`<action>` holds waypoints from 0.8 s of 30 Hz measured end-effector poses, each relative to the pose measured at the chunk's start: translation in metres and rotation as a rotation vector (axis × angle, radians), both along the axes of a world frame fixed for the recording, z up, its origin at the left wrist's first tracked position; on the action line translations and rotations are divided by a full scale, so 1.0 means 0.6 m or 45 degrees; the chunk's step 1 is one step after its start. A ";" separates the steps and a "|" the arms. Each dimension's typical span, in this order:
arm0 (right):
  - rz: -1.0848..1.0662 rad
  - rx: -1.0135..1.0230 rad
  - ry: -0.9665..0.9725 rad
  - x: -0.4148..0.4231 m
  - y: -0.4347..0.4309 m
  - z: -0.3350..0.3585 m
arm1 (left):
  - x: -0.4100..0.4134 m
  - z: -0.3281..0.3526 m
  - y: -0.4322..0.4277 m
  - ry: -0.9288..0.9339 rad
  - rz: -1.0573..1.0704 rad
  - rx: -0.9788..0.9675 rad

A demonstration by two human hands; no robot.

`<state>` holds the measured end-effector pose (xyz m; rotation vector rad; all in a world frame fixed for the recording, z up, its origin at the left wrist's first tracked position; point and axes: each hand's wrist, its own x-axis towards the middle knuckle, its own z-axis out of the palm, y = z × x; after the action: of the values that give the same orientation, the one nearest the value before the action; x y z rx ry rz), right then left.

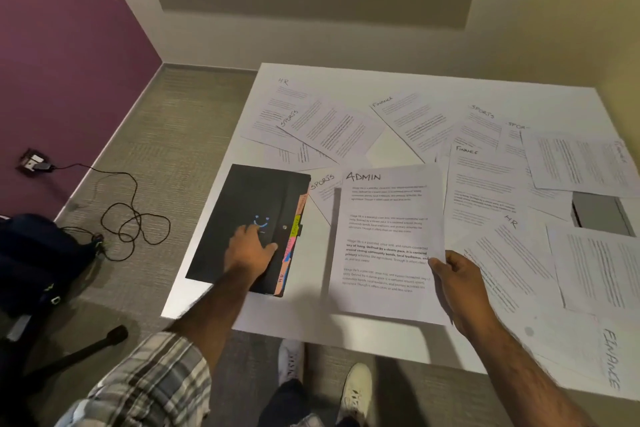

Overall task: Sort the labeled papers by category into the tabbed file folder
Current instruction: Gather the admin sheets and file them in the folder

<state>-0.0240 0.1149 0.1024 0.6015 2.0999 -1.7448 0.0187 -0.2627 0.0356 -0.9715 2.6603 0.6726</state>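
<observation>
The right hand pinched the white printed sheet headed ADMIN by its edge, lifted just above the white table. The left hand lay flat, fingers relaxed, on the closed black tabbed file folder, probably steadying it for filing.

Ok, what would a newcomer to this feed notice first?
The sheet headed ADMIN, pinched at its right edge by the right hand, at the front of the table. Left of it the left hand rests on the closed black folder with coloured tabs. Other labeled papers lie scattered behind.
</observation>
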 end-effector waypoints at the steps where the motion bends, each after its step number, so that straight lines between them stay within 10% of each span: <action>1: -0.019 -0.001 -0.012 0.004 0.001 -0.005 | 0.001 -0.011 -0.006 -0.037 -0.051 -0.061; 24: -0.289 0.085 -0.056 0.040 -0.132 -0.060 | 0.030 -0.095 -0.052 -0.007 -0.535 -0.044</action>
<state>-0.0002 0.0354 0.0662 0.9213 2.1368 -1.7645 0.0366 -0.2939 -0.0214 -0.3928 2.7482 0.5265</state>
